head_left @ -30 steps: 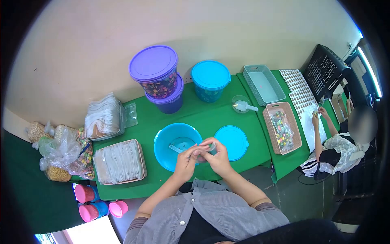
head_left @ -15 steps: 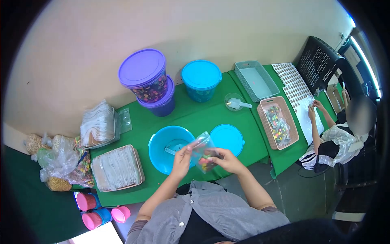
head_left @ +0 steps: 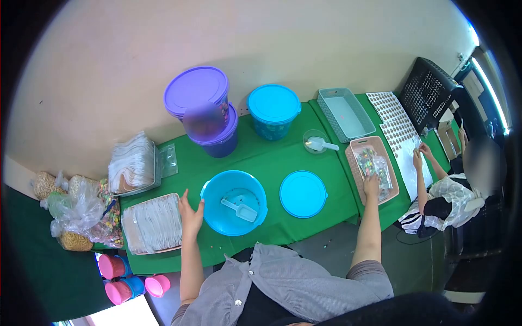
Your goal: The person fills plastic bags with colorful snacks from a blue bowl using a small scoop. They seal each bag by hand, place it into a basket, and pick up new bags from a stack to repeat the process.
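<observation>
My left hand [head_left: 191, 215] is open and holds nothing, its fingers spread between the basket of flat clear bags [head_left: 155, 227] and the blue tub [head_left: 211, 217]. A clear scoop [head_left: 244, 211] lies inside the tub, along with a few small bits. To the right, my right hand [head_left: 372, 186] reaches into the pink basket [head_left: 396, 191], its fingers closed on a clear bag of colorful candies [head_left: 366, 161]. More filled bags [head_left: 384, 176] lie beside it; my fingertips are partly hidden. A round blue lid [head_left: 303, 194] rests flat between the tub and that basket.
Stacked purple buckets [head_left: 197, 92] and a lidded blue bucket [head_left: 273, 111] stand by the wall. A small bowl with a scoop [head_left: 321, 144], a grey-green basket [head_left: 345, 115] and sticker sheets [head_left: 392, 111] are at right. Another person [head_left: 448, 201] works there. Bulk bags [head_left: 81, 212] sit at left.
My right hand has carried the candy bag from above the tub's right side into the pink basket. My left hand has let go of the bag, moved left and opened.
</observation>
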The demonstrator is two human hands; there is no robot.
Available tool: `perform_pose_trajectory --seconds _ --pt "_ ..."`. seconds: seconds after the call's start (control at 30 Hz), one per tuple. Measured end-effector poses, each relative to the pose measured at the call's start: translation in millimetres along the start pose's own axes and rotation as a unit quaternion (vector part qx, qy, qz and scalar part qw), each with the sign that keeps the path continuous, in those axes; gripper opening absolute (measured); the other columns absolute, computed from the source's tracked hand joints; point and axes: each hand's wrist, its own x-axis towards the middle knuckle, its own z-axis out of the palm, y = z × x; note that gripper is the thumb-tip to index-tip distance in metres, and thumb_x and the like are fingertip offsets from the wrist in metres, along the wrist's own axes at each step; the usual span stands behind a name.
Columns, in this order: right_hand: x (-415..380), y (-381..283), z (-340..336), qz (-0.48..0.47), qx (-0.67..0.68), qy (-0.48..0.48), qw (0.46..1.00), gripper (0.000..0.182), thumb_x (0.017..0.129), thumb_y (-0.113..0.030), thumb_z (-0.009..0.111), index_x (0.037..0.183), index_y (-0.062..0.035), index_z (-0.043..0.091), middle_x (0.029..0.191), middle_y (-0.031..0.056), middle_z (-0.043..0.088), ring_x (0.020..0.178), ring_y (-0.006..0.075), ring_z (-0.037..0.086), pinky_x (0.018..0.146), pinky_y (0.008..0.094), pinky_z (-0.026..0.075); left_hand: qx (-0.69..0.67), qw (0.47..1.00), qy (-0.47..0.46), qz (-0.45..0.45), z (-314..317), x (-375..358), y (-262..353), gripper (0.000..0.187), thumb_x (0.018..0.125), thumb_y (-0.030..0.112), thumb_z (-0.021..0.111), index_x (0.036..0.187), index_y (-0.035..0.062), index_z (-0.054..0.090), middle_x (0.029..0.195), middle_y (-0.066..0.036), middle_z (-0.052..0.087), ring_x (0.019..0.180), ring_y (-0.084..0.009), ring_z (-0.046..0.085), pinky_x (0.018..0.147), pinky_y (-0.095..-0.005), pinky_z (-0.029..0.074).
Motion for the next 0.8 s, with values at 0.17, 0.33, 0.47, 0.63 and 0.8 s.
perform_pose_trajectory --seconds 0.17,0.33,0.47,0.63,0.8 --pt "-47.1 -120.5 -43.8 -0.231 0.315 0.043 0.919 0.032 0.099 -0.021 0.047 0.121 -0.0008 0.057 0.12 0.0212 0.061 0.116 0.0352 0.056 0.098 0.0413 0.043 -0.201 0.969 -0.1 -0.099 20.7 -18.3 -5.3 0.05 0.095 0.017 0.054 0.139 -0.0033 0.042 0.139 -0.025 0.047 0.129 -0.035 0.046 0.107 -0.043 0.037" --pt "-204.4 -249.8 -94.4 -0.615 0.393 -0.063 0.68 0.031 0.078 -0.006 0.062 0.109 -0.0035 0.064 0.095 0.0145 0.064 0.091 0.0312 0.059 0.078 0.0407 0.05 -0.215 0.974 -0.07 0.027 34.6 -34.2 52.9 0.042 0.096 0.002 0.041 0.137 -0.0033 0.044 0.135 -0.025 0.051 0.127 -0.0336 0.049 0.107 -0.0405 0.037" --pt "-273.1 -283.8 -72.0 -0.701 0.301 -0.254 0.595 0.036 0.081 -0.01 0.063 0.116 -0.0023 0.061 0.104 0.0153 0.063 0.094 0.0319 0.061 0.078 0.0421 0.051 -0.159 0.974 -0.118 0.111 32.0 -52.6 102.5 0.044 0.093 -0.001 0.04 0.137 -0.002 0.043 0.134 -0.027 0.049 0.128 -0.0384 0.047 0.108 -0.042 0.036" --pt "-281.1 -284.9 -10.6 -0.574 -0.054 -0.376 0.725 0.035 0.084 -0.012 0.06 0.118 -0.0046 0.056 0.12 0.0217 0.058 0.109 0.0347 0.061 0.089 0.0447 0.051 -0.15 0.963 -0.162 0.157 31.3 -67.1 124.0 0.046 0.092 -0.003 0.039 0.138 0.0008 0.042 0.136 -0.027 0.046 0.129 -0.0411 0.044 0.109 -0.0443 0.034" --pt "-269.2 -268.2 -8.7 -0.603 -0.052 -0.325 0.727 0.028 0.082 -0.01 0.06 0.108 0.0013 0.059 0.098 0.0203 0.069 0.088 0.0313 0.07 0.072 0.0433 0.057 -0.142 0.964 -0.174 0.141 28.7 -62.0 119.3 0.051 0.09 -0.007 0.037 0.14 -0.0001 0.038 0.139 -0.028 0.042 0.132 -0.043 0.04 0.109 -0.045 0.035"
